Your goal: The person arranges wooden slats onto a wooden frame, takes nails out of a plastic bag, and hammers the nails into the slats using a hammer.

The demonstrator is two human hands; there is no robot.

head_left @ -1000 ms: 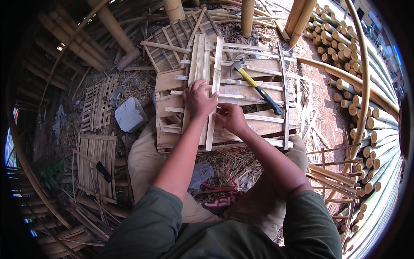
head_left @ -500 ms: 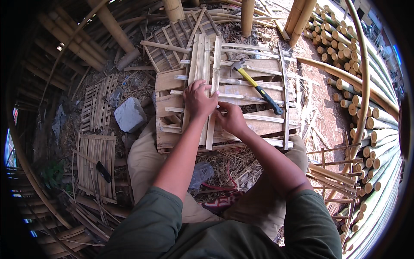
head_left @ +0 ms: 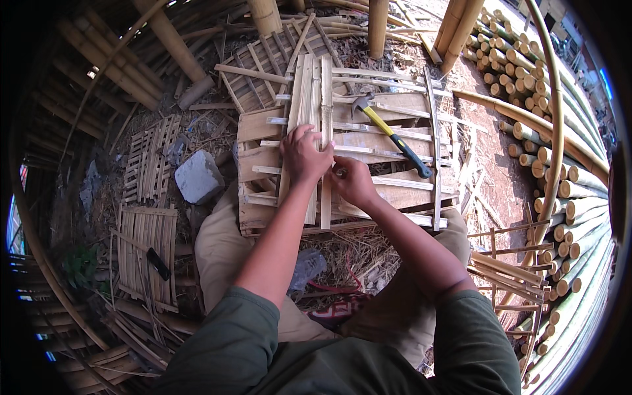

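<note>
Several pale bamboo slats lie lengthwise across a row of thinner crosswise strips. My left hand rests over these slats, with its fingers curled and its thumb against the rightmost bamboo slat. Close beside that slat's right edge, my right hand is closed in a pinch; what its fingertips hold is hidden. A claw hammer with a yellow and black handle lies on the strips to the right. Underneath is a low wooden board platform.
A curved bamboo strip crosses the strips' right ends. Slatted panels and a pale block lie to the left. A dark phone-like object sits on another panel. Stacked bamboo poles line the right side.
The rightmost slat has turned slightly, its far end shifting left and its near end right, so it lies straighter beside the others. Both hands stay nearly in place.
</note>
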